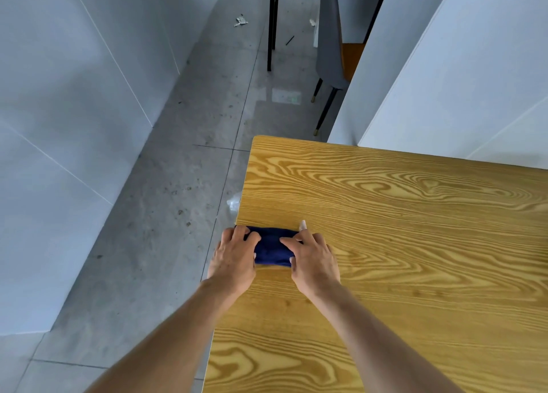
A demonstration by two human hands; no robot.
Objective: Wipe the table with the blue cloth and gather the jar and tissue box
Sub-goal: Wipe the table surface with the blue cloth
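Blue cloth, bunched between left hand and right hand — both pressing its ends at the wooden table edge — suggests wiping underway; jar and tissue box unseen, gathering likely next.

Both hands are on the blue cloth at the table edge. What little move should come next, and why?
Probably slide the blue cloth rightward across the wooden table. The left hand and right hand both press on it at the table's left edge, so the rest of the top lies that way.
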